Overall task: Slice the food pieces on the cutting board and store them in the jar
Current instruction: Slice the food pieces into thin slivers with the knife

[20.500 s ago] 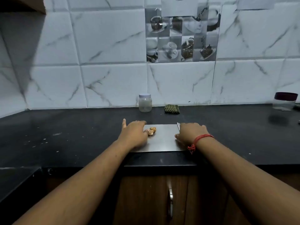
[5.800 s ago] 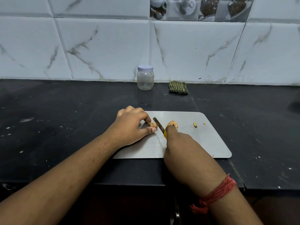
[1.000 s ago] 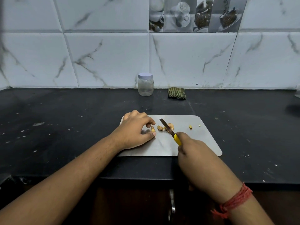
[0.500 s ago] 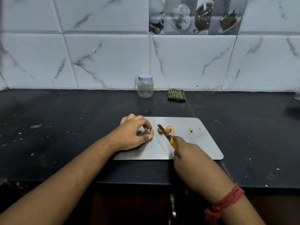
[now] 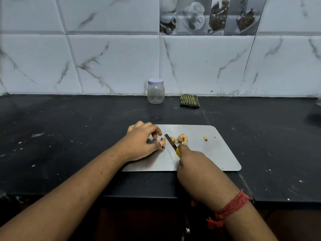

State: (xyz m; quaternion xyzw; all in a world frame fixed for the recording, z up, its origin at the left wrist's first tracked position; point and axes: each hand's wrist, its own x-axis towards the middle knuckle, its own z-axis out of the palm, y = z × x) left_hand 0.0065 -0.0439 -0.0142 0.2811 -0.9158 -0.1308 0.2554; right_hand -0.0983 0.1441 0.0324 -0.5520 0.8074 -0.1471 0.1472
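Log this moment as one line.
stage: slicing | left hand: pinching small tan food piece | right hand: holding yellow-handled knife | lidded clear plastic jar: untouched

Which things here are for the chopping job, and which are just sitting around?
For the job:
cutting board
knife
food pieces
jar, lid on
left hand
right hand

Just lying about:
striped cloth
black counter

Cutting board (image 5: 208, 157): flat grey sheet with rounded corners, at the near counter edge. Food pieces: knobbly tan lump (image 5: 182, 138) at board centre, a small piece (image 5: 163, 142) just left of it, a small offcut (image 5: 205, 137) to the right. Jar (image 5: 155, 91): clear, upright, lid on, against the far wall.
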